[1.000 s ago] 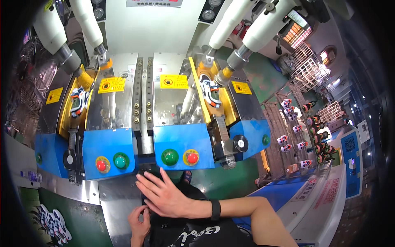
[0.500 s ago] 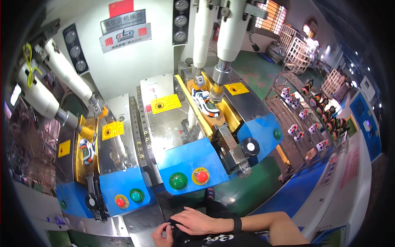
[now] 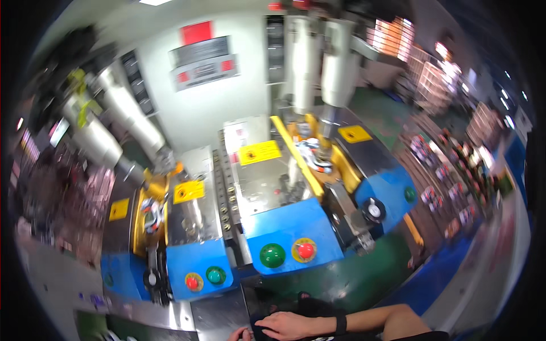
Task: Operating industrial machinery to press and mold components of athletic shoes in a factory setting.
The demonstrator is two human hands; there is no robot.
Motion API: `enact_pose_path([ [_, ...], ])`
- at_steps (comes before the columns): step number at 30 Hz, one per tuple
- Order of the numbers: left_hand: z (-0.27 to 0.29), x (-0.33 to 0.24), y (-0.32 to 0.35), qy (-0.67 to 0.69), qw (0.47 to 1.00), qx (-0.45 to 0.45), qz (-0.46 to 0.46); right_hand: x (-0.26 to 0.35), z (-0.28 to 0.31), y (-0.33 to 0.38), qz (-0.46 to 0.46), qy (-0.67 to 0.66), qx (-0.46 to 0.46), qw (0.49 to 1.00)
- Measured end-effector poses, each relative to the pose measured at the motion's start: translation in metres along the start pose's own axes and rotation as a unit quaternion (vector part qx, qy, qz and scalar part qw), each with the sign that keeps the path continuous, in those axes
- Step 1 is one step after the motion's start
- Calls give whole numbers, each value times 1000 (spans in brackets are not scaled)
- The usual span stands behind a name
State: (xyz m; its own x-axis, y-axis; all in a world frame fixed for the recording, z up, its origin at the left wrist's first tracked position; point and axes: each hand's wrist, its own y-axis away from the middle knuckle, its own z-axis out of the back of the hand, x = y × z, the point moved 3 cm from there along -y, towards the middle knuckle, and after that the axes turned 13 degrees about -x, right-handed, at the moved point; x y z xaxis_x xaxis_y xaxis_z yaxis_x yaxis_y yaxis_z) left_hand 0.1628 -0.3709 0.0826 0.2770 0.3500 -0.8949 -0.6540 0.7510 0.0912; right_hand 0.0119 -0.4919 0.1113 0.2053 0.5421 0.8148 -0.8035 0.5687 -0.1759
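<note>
My right hand (image 3: 284,325), with a black wristband, rests low over my dark clothing; its fingers are stretched out and hold nothing. Beside its fingertips is my left hand (image 3: 241,334), mostly cut off by the lower edge; its fingers look bent, but blur hides whether they hold anything. Both hands are apart from the two-station press in front of me. A white sneaker with dark and orange parts (image 3: 314,156) sits between yellow pads under the right station's rams. Another white sneaker (image 3: 152,216) sits in the left station.
Blue front panels carry a green button (image 3: 272,256) and a red button (image 3: 306,250) at the right station, and a red button (image 3: 193,282) and a green button (image 3: 216,275) at the left. White ram cylinders (image 3: 336,62) hang above. A rack of shoes (image 3: 435,170) stands at right.
The view has swung, so the machine appears further right and lower, and is blurred. My hands now lie nearer the lower edge, the left one more cut off. Both sneakers stay in their stations.
</note>
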Motion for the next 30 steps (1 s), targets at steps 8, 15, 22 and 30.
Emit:
enact_pose_path([
  [8, 44, 78, 142, -145, 957, -229, 99, -7, -63, -6, -63, -154, 207, 964],
  [15, 183, 240, 225, -167, 839, -480, 196, 43, -192, -31, -171, -67, 370, 911],
  [22, 393, 398, 255, -359, 724, -533, 252, 231, -425, -184, 386, 13, 361, 849],
  [30, 398, 535, 285, -329, 684, -577, 302, 239, -730, -247, 559, 188, 413, 694],
])
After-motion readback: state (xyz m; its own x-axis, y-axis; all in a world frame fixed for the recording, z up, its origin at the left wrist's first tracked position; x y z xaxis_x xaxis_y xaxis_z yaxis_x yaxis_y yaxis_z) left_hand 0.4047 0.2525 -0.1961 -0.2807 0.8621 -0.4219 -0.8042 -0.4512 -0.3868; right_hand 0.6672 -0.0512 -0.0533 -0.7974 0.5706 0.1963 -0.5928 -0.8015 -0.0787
